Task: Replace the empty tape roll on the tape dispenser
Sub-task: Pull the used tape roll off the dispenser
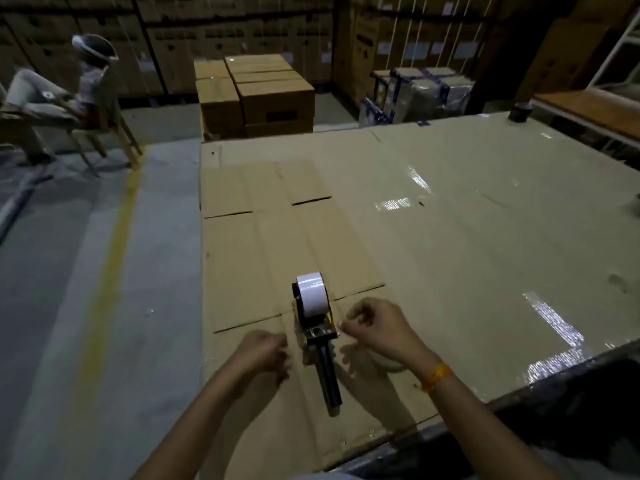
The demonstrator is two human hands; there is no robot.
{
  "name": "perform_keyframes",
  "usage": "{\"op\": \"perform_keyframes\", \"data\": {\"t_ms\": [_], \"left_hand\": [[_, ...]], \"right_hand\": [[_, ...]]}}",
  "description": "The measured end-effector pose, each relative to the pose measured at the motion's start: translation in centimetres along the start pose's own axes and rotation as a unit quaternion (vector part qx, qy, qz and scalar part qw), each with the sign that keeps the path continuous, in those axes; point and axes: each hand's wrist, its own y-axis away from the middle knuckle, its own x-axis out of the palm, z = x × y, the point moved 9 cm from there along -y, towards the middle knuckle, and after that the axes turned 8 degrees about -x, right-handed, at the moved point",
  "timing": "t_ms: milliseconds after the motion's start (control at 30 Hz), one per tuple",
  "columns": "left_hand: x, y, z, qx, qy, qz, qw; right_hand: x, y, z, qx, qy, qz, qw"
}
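A hand-held tape dispenser (320,336) lies on the cardboard-covered table (467,220), its black handle (330,375) pointing toward me. A full white tape roll (311,297) sits upright on its hub. My left hand (265,355) hovers just left of the dispenser with curled fingers, slightly blurred, and nothing shows in it. My right hand (377,327) is just right of the dispenser's head, its fingertips pinched together close to the frame; I see nothing between them. A pale ring, probably the empty roll (389,363), lies on the table, partly hidden under my right wrist.
Flattened cardboard sheets (263,216) cover the table's left part, and shiny tape strips (554,323) cross the right. A dark roll (519,111) stands at the far edge. Stacked boxes (263,95) stand beyond. A person sits on a chair (100,133) at far left.
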Motion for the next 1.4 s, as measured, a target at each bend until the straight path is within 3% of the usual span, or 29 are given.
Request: {"op": "perform_keyframes", "data": {"t_ms": [67, 133, 267, 333, 600, 767, 867, 1033, 1200, 1400], "left_hand": [[2.9, 0.1, 2.3, -0.046, -0.025, 0.087, 0.995], [5.4, 0.6, 3.7, -0.031, -0.059, 0.131, 0.989], [9.3, 0.7, 4.5, -0.061, 0.136, 0.223, 0.963], [10.8, 0.5, 4.5, -0.063, 0.169, 0.249, 0.952], [11.7, -0.4, 3.6, -0.028, 0.201, 0.233, 0.951], [10.0, -1.9, 4.4, -0.005, 0.174, 0.138, 0.975], [8.9, -2.7, 4.7, 0.009, 0.145, 0.09, 0.985], [6.9, -2.7, 5.1, 0.035, 0.094, 0.023, 0.995], [7.1, -2.5, 5.7, 0.034, 0.071, 0.023, 0.997], [8.1, -2.6, 5.8, 0.012, 0.061, 0.085, 0.994]], "right_hand": [[2.6, 1.0, -0.8, 0.029, 0.007, 0.07, 0.997], [4.9, 2.3, -1.4, 0.044, -0.025, 0.118, 0.992], [5.3, 2.1, -2.2, 0.055, -0.029, 0.122, 0.991], [5.1, 1.8, -3.1, 0.07, -0.01, 0.106, 0.992], [2.4, 0.1, -4.3, 0.078, -0.028, 0.021, 0.996], [2.0, -1.9, -3.4, 0.021, -0.084, -0.013, 0.996], [2.9, -3.3, -3.6, 0.034, -0.138, -0.008, 0.99], [4.4, -5.6, -2.7, 0.054, -0.129, 0.009, 0.99], [6.8, -7.5, -3.3, 0.1, -0.048, 0.079, 0.991], [8.8, -8.0, -5.9, 0.229, -0.105, 0.086, 0.964]]}}
